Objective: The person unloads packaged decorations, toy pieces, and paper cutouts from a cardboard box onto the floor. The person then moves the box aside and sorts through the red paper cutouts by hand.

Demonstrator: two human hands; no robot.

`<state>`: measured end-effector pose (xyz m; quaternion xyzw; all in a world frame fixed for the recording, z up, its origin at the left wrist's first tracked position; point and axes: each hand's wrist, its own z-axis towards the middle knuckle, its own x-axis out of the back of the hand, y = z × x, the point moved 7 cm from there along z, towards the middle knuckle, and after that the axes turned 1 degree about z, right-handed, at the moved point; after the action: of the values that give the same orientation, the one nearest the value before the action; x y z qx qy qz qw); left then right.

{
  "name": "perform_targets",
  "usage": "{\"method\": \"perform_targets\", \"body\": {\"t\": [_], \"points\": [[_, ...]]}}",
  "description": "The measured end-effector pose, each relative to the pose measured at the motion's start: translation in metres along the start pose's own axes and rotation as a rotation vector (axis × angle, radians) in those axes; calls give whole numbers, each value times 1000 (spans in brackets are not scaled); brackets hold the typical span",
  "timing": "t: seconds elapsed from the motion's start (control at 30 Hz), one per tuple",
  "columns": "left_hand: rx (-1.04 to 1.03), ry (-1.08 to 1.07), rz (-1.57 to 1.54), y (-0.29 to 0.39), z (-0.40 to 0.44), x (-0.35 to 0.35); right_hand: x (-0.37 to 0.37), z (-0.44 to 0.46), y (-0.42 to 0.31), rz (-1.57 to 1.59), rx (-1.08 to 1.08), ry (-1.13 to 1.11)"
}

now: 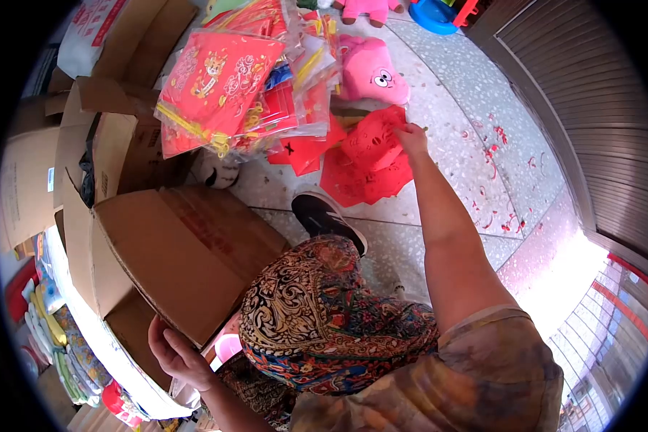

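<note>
My right hand is closed on the edge of a thin red sheet with a cut-out pattern, which looks like a paper cutting. It lies bunched over the floor, with more red sheets beneath and beside it. My left hand grips the lower edge of an open cardboard box, its fingers partly hidden behind the flap. Beyond the box rises a pile of clear plastic packets holding red printed pieces with yellow ties. A pink plush toy rests just behind the red sheets.
More cardboard boxes crowd the left side. A black shoe stands on the tiled floor. Red paper scraps are scattered to the right, before a ribbed shutter. A blue plastic item sits at the back.
</note>
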<state>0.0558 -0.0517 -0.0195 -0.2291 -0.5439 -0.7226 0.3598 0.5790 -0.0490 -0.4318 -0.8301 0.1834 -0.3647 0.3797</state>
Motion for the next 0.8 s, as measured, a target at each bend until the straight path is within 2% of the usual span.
{"method": "perform_targets", "body": {"t": [0.13, 0.2, 0.23, 0.3, 0.33, 0.4, 0.43, 0.5, 0.53, 0.6, 0.63, 0.7, 0.8], "points": [[-1, -2, 25, 1, 0, 0, -11, -10, -11, -90, -82, 1], [2, 14, 13, -1, -1, 1, -2, -23, -34, -103, 64, 89], [6, 10, 17, -1, -1, 1, 1, -26, -35, -107, 61, 85], [-12, -11, 46, 2, 1, 0, -2, -28, -28, 256, -53, -74], [-8, -12, 44, 2, 0, -1, 4, -27, -23, 252, -53, -74], [30, -1, 3, 0, 0, -1, 19, -26, -14, 953, -94, -107], [34, -5, 0, -1, 0, -1, 30, -33, -16, 948, -94, -103], [-5, 3, 37, 1, 0, 0, 51, -59, -15, 1248, -277, -24], [-4, 2, 37, 1, 0, 1, 54, -61, 1, 1247, -277, -23], [1, 3, 29, -1, 0, 0, 48, -59, 38, 695, -286, -199], [1, 4, 29, -1, 0, 0, 47, -66, 40, 695, -285, -199], [2, 2, 31, 0, 0, 0, 24, -86, 27, 756, -183, -438], [10, 14, 15, -1, 0, 0, -4, -94, 23, 180, 16, -427]]}}
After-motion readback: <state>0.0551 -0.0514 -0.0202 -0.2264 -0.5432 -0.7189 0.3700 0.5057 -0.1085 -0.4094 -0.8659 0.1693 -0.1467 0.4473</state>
